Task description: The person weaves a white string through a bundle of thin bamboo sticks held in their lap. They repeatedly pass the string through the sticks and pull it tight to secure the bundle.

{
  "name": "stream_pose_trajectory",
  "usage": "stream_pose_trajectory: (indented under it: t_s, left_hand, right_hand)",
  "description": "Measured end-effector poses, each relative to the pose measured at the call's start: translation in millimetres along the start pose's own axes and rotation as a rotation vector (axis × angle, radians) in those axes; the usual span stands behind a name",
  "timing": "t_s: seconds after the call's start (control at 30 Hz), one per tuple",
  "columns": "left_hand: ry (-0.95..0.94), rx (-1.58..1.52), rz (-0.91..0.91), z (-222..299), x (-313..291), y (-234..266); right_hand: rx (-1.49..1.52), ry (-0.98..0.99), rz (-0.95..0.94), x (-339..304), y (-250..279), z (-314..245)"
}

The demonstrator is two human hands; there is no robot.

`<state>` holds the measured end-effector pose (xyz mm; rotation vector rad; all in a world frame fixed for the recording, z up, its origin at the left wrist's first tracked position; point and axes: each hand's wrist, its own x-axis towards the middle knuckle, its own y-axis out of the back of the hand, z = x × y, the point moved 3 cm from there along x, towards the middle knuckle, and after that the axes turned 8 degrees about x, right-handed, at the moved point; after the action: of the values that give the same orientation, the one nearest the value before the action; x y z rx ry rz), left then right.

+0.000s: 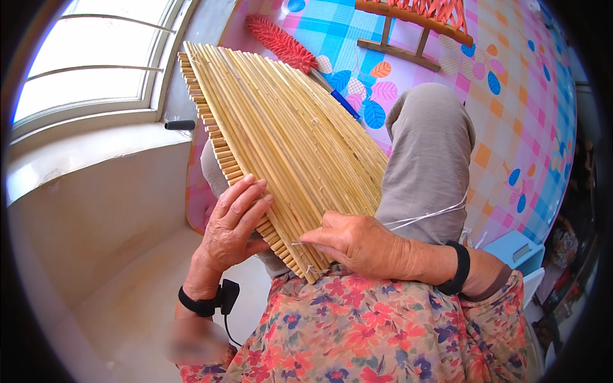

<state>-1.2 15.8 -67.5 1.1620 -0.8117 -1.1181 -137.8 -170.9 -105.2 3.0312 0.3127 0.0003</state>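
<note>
A mat of thin yellow stalks [300, 127] lies slanted across my lap, its stalks laid side by side in two layers. Along its left edge, cut stalk ends show under a lengthwise stalk. My left hand [233, 223] grips this edge, fingers on top and thumb beneath. Near the mat's lower corner, my right hand [357, 242] pinches what looks like a fine needle [295, 242], its tip by the edge stalks. White thread [426, 219] runs from behind the right hand over my knee. A small tuft of thread sits at the mat's near corner.
A bright checked sheet [511, 127] with leaf prints spreads ahead. On it lie a red fluffy duster [281, 41] and a wooden stool with red webbing [418, 22]. A blue handle [345, 105] shows beside the mat. Left is a window [96, 57]; right, a light-blue box [514, 249].
</note>
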Motion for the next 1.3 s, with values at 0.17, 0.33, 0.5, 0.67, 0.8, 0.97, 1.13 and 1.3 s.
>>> stream_pose_trajectory:
  t_s: [0.17, 0.33, 0.5, 0.67, 0.8, 0.97, 1.13, 1.3]
  left_hand:
    - [-0.023, -0.007, 0.019, -1.4, -0.8, -3.5]
    - [-0.029, -0.017, 0.025, -2.3, -0.8, -3.9]
    - [-0.039, -0.009, 0.042, -3.5, -2.1, -6.9]
    - [-0.044, -0.002, 0.054, -3.8, -1.8, -7.5]
    - [-0.049, -0.004, 0.059, -3.2, 0.5, -7.2]
    - [-0.046, -0.021, 0.063, -2.3, 2.7, -4.5]
    - [-0.049, -0.035, 0.047, -1.0, 6.2, -1.5]
    - [-0.076, -0.037, 0.001, -1.7, 9.7, 4.0]
  right_hand:
    - [-0.004, -0.003, -0.02, 1.1, 1.3, 0.8]
    - [0.029, -0.008, -0.015, 1.6, 2.8, 1.1]
    - [0.058, -0.011, -0.026, 3.7, 5.0, 1.3]
    - [0.073, -0.034, -0.054, 5.1, 6.9, 1.4]
    - [0.081, -0.035, -0.066, 5.5, 8.9, 2.7]
    - [0.057, -0.019, -0.102, 6.1, 10.3, 2.2]
    - [-0.053, -0.084, -0.151, 12.2, 14.7, -9.9]
    - [-0.19, -0.049, -0.196, 18.5, 16.3, -19.0]
